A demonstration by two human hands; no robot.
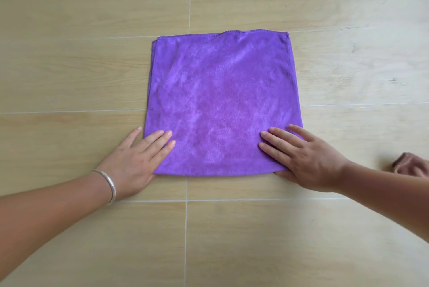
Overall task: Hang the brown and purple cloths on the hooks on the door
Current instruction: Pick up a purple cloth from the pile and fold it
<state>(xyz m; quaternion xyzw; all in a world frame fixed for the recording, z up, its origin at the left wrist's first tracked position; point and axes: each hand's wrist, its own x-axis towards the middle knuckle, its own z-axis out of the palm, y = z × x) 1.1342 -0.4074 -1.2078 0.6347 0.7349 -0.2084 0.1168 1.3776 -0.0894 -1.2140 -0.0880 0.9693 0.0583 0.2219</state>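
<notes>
A purple cloth [220, 101] lies folded flat on the tiled floor, roughly square. My left hand [137, 159] rests flat on its near left corner, fingers straight, a silver bangle on the wrist. My right hand [304, 159] lies flat on the near right corner, fingers spread and straight. A bit of the brown cloth [411, 166] shows at the right edge, just beyond my right forearm. No door or hooks are in view.
Light wood-look floor tiles [92, 54] with pale grout lines surround the cloth on all sides.
</notes>
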